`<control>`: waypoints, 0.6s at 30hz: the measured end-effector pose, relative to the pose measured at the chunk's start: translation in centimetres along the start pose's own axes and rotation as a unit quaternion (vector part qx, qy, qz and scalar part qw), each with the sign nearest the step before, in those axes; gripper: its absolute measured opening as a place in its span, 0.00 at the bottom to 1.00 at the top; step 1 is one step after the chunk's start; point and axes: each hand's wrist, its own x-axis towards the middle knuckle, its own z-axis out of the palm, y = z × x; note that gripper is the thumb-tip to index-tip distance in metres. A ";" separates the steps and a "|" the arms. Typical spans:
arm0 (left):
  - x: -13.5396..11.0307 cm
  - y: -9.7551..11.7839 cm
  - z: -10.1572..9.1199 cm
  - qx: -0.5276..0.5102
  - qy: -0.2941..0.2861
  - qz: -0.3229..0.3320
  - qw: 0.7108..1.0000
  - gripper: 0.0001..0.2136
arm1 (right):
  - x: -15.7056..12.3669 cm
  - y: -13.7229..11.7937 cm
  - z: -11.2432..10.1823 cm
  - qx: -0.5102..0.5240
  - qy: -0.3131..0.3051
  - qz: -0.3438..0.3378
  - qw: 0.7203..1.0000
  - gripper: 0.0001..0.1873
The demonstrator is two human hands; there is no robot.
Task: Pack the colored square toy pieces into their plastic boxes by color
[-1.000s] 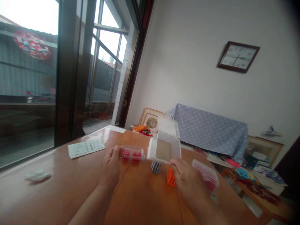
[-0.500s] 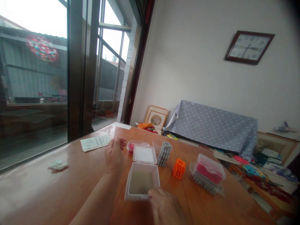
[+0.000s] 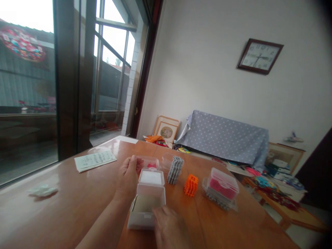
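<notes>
Left hand (image 3: 127, 177) and right hand (image 3: 169, 226) are over a glossy brown table (image 3: 88, 199); at far left is a dark-framed window (image 3: 67, 86) with a round red decoration (image 3: 22, 43), then comes a pale wall (image 3: 197, 69), with 1 spotted grey-blue cloth (image 3: 225, 138) low down and 1 brown-framed clock (image 3: 260, 56) high up. Loosely curled, thumb uppermost, the left hand has its fingertips over the left end of a clear box (image 3: 150, 163) with pink pieces inside; whether it grips or touches that box I cannot tell. Just right of the left wrist, on the near side of the table, is an open white box (image 3: 142, 220), its hinged lid (image 3: 151, 177) folded back, with what seems a tan panel (image 3: 147, 203) inside. At its near right corner the right hand touches it with bent fingers, hiding that corner and its own thumb, so I cannot say how far the grip closes. Well left of the 2 hands lie a crumpled pale wrapper (image 3: 43, 190) and, farther back, a written card (image 3: 95, 160). Beyond the white box, a grey stack (image 3: 175, 170) of interlocked pieces stands partly in front of a clear tub (image 3: 167, 159); rightward come an orange stack (image 3: 191, 185) and a pink-filled box (image 3: 223, 186) on top of a clear container (image 3: 217, 201).
</notes>
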 end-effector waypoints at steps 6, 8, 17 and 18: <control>-0.1 -0.9 0.3 -0.018 -0.010 -0.013 1.000 0.22 | 0.1 0.1 0.3 0.036 0.003 0.015 0.999 0.19; -0.2 -1.1 0.3 -0.005 -0.012 -0.011 1.000 0.22 | 0.1 0.1 0.4 0.042 0.003 0.020 0.999 0.20; -0.7 -1.2 0.8 0.023 -0.024 -0.007 0.999 0.23 | -0.5 0.8 0.3 0.091 0.077 0.018 0.993 0.24; -0.7 -1.2 0.8 0.027 -0.028 -0.007 0.999 0.23 | -0.6 1.1 0.2 0.109 0.103 0.021 0.989 0.24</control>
